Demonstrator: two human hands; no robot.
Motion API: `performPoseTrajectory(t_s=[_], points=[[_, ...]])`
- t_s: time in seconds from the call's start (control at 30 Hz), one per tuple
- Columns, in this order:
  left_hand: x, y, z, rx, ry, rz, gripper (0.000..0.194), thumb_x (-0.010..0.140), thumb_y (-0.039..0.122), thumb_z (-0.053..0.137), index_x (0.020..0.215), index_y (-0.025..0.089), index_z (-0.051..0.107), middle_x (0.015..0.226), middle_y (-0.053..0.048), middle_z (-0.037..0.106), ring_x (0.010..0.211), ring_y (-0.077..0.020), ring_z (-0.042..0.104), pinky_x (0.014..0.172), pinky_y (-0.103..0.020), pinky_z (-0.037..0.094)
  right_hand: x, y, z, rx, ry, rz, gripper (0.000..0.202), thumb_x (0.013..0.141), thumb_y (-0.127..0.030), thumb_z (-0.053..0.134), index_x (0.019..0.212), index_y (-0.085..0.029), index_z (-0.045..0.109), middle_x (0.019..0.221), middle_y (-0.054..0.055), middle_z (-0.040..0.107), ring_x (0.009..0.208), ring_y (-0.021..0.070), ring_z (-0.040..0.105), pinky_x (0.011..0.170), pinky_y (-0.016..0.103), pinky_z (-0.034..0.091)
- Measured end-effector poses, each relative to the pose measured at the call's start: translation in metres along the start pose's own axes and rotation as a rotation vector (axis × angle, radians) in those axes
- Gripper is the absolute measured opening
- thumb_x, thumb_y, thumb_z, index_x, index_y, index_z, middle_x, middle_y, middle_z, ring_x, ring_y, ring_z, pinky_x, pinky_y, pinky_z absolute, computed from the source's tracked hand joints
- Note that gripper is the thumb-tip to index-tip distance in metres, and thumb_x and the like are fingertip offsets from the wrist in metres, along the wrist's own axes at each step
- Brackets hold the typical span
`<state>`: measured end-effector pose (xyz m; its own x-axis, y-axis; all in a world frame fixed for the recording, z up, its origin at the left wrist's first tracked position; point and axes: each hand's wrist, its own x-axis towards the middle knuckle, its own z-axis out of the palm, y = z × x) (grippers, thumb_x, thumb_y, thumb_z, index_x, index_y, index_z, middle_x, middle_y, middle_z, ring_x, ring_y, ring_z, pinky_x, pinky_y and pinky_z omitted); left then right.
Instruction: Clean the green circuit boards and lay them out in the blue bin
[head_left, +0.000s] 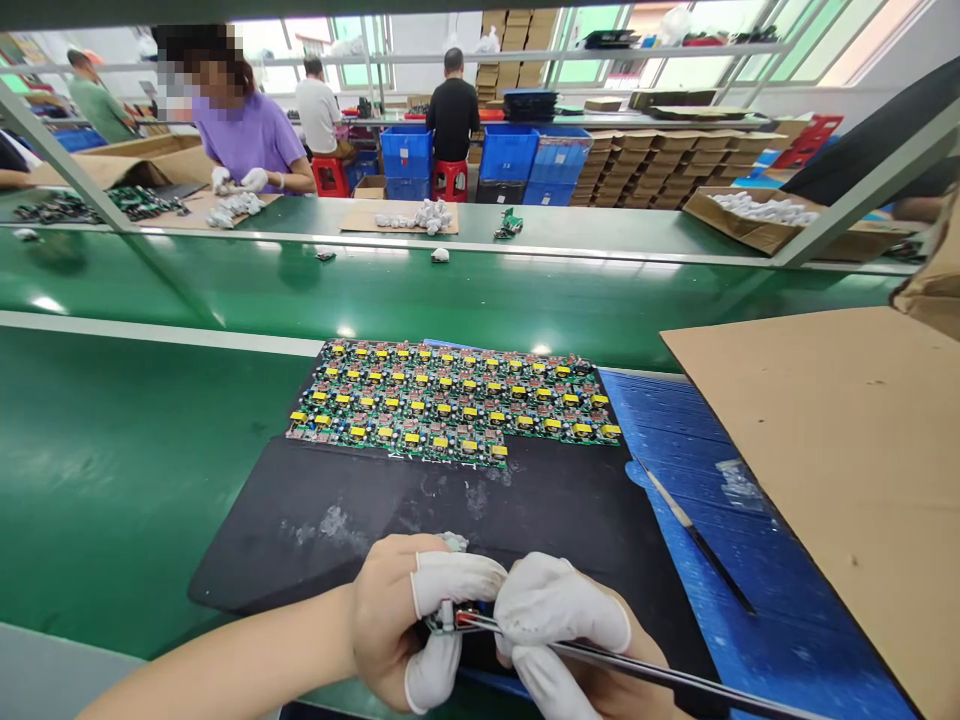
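Observation:
My left hand (397, 620), with white finger cots on its fingers, pinches a small circuit board (448, 618) near the front edge of the black mat (420, 510). My right hand (577, 630), also in white finger cots, is closed around metal tweezers (607, 658). The tweezer tips touch or nearly touch a red part on the board. My fingers hide most of the board. Just beyond both hands, rows of green circuit boards (450, 400) with yellow components lie on the mat.
A brush-like tool (697, 540) rests on the blue surface (795, 620) at right, beside a cardboard sheet (825, 430). Behind the mat runs a green conveyor belt (262, 290) carrying small white pieces. Across it, a person in purple (255, 140) handles white parts. A slanted metal post (870, 190) stands at right.

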<state>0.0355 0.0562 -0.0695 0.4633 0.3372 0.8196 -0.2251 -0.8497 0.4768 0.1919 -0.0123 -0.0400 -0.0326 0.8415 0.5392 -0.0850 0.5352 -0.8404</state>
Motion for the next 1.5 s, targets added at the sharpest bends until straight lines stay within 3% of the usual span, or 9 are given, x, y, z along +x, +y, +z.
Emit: performPoseTrajectory(t_s=[0.27, 0.43, 0.53, 0.7, 0.9, 1.1, 1.27, 1.37, 1.5], points=[[-0.002, 0.000, -0.003, 0.011, -0.057, -0.019, 0.041, 0.099, 0.030, 0.035, 0.128, 0.010, 0.054, 0.088, -0.016, 0.079, 0.082, -0.0202, 0.077, 0.070, -0.025, 0.062, 0.002, -0.001, 0.000, 0.075, 0.005, 0.061, 0.016, 0.094, -0.021, 0.054, 0.104, -0.028, 0.064, 0.069, 0.001, 0.057, 0.060, 0.0158, 0.056, 0.056, 0.027, 0.050], [-0.006, 0.000, -0.008, -0.001, -0.052, -0.057, 0.041, 0.096, 0.029, 0.036, 0.128, 0.010, 0.054, 0.096, -0.019, 0.077, 0.087, -0.0226, 0.076, 0.072, -0.028, 0.062, -0.002, 0.004, -0.002, 0.195, 0.182, 0.138, 0.008, 0.094, -0.029, 0.057, 0.093, -0.027, 0.064, 0.069, -0.001, 0.050, 0.060, 0.0143, 0.049, 0.051, 0.024, 0.044], [-0.006, 0.001, -0.011, -0.013, -0.032, -0.099, 0.038, 0.095, 0.028, 0.038, 0.124, 0.011, 0.056, 0.098, -0.019, 0.077, 0.088, -0.0243, 0.076, 0.068, -0.029, 0.061, 0.000, 0.011, -0.002, 0.081, 0.257, 0.143, 0.007, 0.093, -0.028, 0.059, 0.089, -0.026, 0.064, 0.070, -0.001, 0.050, 0.060, 0.0137, 0.049, 0.053, 0.025, 0.042], [-0.002, 0.001, -0.012, -0.032, 0.081, -0.196, 0.027, 0.094, 0.026, 0.043, 0.104, 0.012, 0.064, 0.079, -0.012, 0.074, 0.067, -0.0189, 0.072, 0.059, -0.025, 0.058, 0.003, 0.020, -0.003, -0.124, 0.060, 0.078, 0.011, 0.093, -0.021, 0.051, 0.087, -0.024, 0.061, 0.069, 0.000, 0.053, 0.058, 0.0148, 0.051, 0.054, 0.028, 0.042], [-0.006, 0.000, -0.007, -0.046, 0.291, -0.250, 0.025, 0.093, 0.031, 0.048, 0.094, 0.015, 0.066, 0.072, -0.006, 0.072, 0.061, -0.0164, 0.067, 0.056, -0.025, 0.054, 0.008, 0.024, -0.011, -0.148, 0.207, 0.106, 0.011, 0.086, -0.017, 0.054, 0.077, -0.023, 0.059, 0.065, -0.001, 0.052, 0.054, 0.0136, 0.047, 0.047, 0.025, 0.037], [-0.011, -0.001, -0.002, -0.082, 0.361, -0.154, 0.037, 0.092, 0.046, 0.049, 0.098, 0.015, 0.068, 0.078, -0.007, 0.074, 0.065, -0.0181, 0.070, 0.058, -0.027, 0.055, 0.008, 0.040, 0.001, -0.462, -0.247, 0.309, 0.015, 0.076, -0.010, 0.049, 0.072, -0.022, 0.056, 0.061, -0.002, 0.056, 0.056, 0.0161, 0.054, 0.055, 0.027, 0.043], [-0.008, -0.003, -0.016, -0.020, 0.162, -0.033, 0.042, 0.094, 0.047, 0.043, 0.112, 0.015, 0.064, 0.080, -0.010, 0.076, 0.067, -0.0207, 0.074, 0.058, -0.028, 0.058, 0.005, 0.050, 0.006, -0.501, -0.357, 0.380, 0.015, 0.076, -0.010, 0.049, 0.074, -0.023, 0.056, 0.069, 0.001, 0.063, 0.065, 0.0190, 0.059, 0.062, 0.029, 0.047], [-0.005, -0.003, -0.023, 0.019, 0.080, -0.018, 0.043, 0.094, 0.048, 0.042, 0.112, 0.014, 0.062, 0.081, -0.012, 0.077, 0.067, -0.0218, 0.074, 0.060, -0.029, 0.059, 0.009, 0.051, 0.000, -0.373, -0.293, 0.464, 0.015, 0.072, -0.010, 0.049, 0.071, -0.022, 0.058, 0.064, -0.001, 0.060, 0.059, 0.0171, 0.057, 0.057, 0.027, 0.045], [0.000, -0.001, -0.018, 0.092, 0.115, 0.008, 0.032, 0.091, 0.035, 0.044, 0.104, 0.013, 0.063, 0.073, -0.010, 0.075, 0.063, -0.0187, 0.072, 0.055, -0.026, 0.056, 0.020, 0.047, -0.012, -0.129, 0.066, 0.400, 0.008, 0.070, -0.015, 0.055, 0.067, -0.021, 0.060, 0.058, -0.003, 0.054, 0.051, 0.0129, 0.049, 0.048, 0.024, 0.040]])
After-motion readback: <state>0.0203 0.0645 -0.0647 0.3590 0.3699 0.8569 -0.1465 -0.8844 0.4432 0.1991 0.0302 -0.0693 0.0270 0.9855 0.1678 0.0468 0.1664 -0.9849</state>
